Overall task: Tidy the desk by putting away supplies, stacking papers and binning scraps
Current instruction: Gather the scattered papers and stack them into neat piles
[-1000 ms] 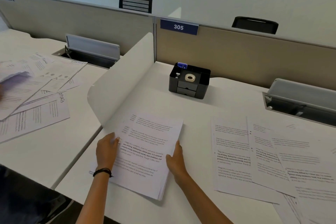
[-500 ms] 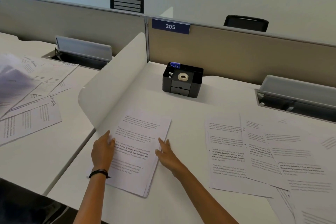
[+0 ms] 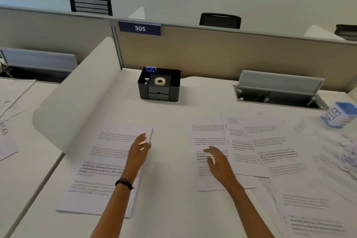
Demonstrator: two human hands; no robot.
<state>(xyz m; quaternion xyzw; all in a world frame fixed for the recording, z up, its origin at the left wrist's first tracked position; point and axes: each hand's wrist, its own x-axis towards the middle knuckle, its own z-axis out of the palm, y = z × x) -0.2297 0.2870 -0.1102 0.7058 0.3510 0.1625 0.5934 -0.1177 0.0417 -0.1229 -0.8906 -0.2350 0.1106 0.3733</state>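
A squared stack of printed papers (image 3: 100, 170) lies on the white desk at the left. My left hand (image 3: 139, 150) hovers over the stack's right edge with relaxed fingers and holds nothing. My right hand (image 3: 216, 158) reaches over the nearest of several loose printed sheets (image 3: 270, 152) spread across the right side, fingers spread, gripping nothing. A black desk organiser (image 3: 159, 85) with a roll of tape (image 3: 160, 81) and a blue item stands at the back. A small blue-and-white cup marked BIN (image 3: 339, 115) sits at the far right.
A curved white divider (image 3: 77, 94) separates this desk from the left one, where more papers (image 3: 9, 106) lie. Grey cable hatches (image 3: 280, 91) are open at the back, below a beige partition with sign 305 (image 3: 139, 28). Crumpled paper (image 3: 349, 154) shows at the right edge.
Both hands left the stack's sides. My left hand moved to its right edge and my right hand swung right over the loose sheets. The view turned right, revealing the BIN cup.
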